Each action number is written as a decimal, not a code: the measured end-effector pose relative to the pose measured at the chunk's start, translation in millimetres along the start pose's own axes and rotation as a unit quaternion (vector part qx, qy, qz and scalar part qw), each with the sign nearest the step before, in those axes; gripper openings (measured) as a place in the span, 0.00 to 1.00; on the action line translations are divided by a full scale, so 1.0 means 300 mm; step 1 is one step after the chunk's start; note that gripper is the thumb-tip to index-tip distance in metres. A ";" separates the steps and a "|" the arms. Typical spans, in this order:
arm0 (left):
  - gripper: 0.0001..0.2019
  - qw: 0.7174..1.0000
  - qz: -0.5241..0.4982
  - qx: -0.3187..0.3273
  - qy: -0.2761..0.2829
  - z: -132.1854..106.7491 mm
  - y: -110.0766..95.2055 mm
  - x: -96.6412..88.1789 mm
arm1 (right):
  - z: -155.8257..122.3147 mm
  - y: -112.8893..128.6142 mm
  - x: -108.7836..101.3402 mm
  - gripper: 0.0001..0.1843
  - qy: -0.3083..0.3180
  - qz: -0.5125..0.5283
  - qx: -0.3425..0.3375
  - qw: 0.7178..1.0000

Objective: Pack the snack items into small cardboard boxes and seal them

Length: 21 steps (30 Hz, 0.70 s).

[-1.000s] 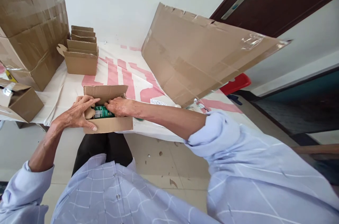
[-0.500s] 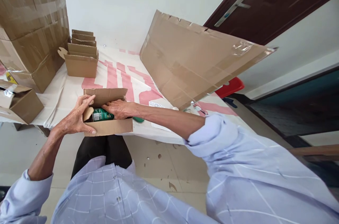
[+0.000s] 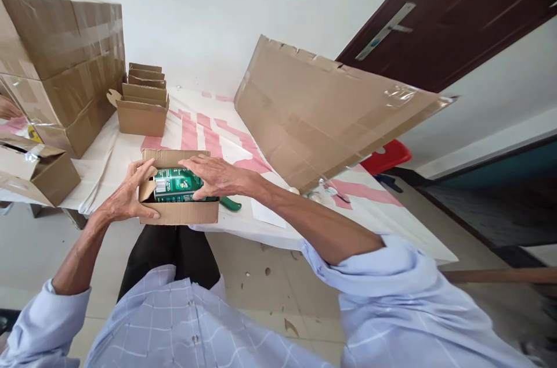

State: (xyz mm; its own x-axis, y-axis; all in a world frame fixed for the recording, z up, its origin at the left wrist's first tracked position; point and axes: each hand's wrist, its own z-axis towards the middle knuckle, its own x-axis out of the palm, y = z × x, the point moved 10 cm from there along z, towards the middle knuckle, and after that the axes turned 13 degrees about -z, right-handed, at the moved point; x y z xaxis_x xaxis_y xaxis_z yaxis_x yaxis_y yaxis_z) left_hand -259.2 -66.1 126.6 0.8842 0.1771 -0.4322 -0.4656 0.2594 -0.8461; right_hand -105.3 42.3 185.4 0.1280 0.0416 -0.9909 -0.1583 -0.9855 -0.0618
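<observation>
Gripping the left end of a small carton (image 3: 178,215) with the left hand (image 3: 124,197): thumb down along the front wall, fingers spread toward the back, side flap tucked within the curve. Spanning the right part of a green can (image 3: 174,178) with the right hand (image 3: 217,176), thumb nearer the body, fingertips along the far side. Firm hold or mere press: cannot tell.

Lying sideways inside the open carton, between both hands: the green can. Contents underneath: hidden.

Handling, judged: likely smooth, somewhat slippery, fairly rigid, with some weight if full. Best taken across the barrel, thumb opposite fingers. Carton likely light, flexible at the flaps, stiffer at the corners; best steadied by an end wall.

Just right of the right hand: a green handle (image 3: 230,204) and a white sheet (image 3: 267,214), both on the cloth-covered table (image 3: 96,179). Beyond the left hand: a row of open boxes (image 3: 143,119). Left of the left hand: a taped box (image 3: 56,179), with stacked cartons (image 3: 65,60) behind. Farther beyond the right hand: a tilted cardboard sheet (image 3: 322,112).
</observation>
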 end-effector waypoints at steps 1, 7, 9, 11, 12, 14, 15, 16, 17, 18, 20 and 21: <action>0.71 1.000 0.002 0.002 0.000 0.004 -0.001 -0.003 | -0.006 -0.012 -0.020 0.43 -0.011 0.013 0.003 1.000; 0.69 1.000 0.014 0.002 0.010 0.037 -0.025 -0.009 | -0.037 -0.108 -0.105 0.46 -0.017 0.130 0.036 0.991; 0.67 1.000 0.026 0.002 0.005 0.059 -0.043 -0.005 | -0.036 -0.143 -0.110 0.49 -0.011 0.174 0.044 0.984; 0.63 0.999 0.036 0.005 0.003 0.088 -0.059 0.007 | -0.030 -0.174 -0.099 0.53 -0.005 0.217 0.053 0.975; 0.62 0.999 0.035 0.009 0.002 0.103 -0.064 0.014 | -0.026 -0.186 -0.087 0.54 0.001 0.236 0.057 0.970; 0.60 1.000 0.024 0.020 -0.002 0.130 -0.070 0.028 | -0.019 -0.198 -0.061 0.55 0.012 0.267 0.059 0.962; 0.61 1.000 0.019 0.024 -0.005 0.141 -0.069 0.032 | -0.017 -0.198 -0.049 0.53 0.018 0.281 0.056 0.958; 0.63 1.000 0.018 0.024 -0.010 0.150 -0.067 0.032 | -0.016 -0.196 -0.041 0.52 0.022 0.292 0.052 0.955; 0.65 0.999 0.022 0.019 -0.017 0.156 -0.062 0.030 | -0.017 -0.195 -0.039 0.51 0.021 0.302 0.048 0.952; 0.68 0.999 0.031 0.011 -0.026 0.161 -0.059 0.023 | -0.019 -0.196 -0.042 0.50 0.015 0.310 0.047 0.950; 0.69 0.997 0.053 0.000 -0.047 0.164 -0.069 0.001 | -0.028 -0.206 -0.065 0.49 -0.010 0.328 0.049 0.943; 0.68 0.997 0.060 0.006 -0.056 0.166 -0.087 -0.011 | -0.034 -0.214 -0.082 0.49 -0.026 0.342 0.051 0.938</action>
State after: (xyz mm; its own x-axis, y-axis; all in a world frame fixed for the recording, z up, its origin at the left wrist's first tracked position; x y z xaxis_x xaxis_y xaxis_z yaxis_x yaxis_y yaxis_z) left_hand -252.0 -26.2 165.5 0.8130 0.3126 -0.4912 -0.5681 0.2410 -0.7869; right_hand -88.4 102.9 214.9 -0.0859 -0.5831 -0.8078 -0.2797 -0.7641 0.5813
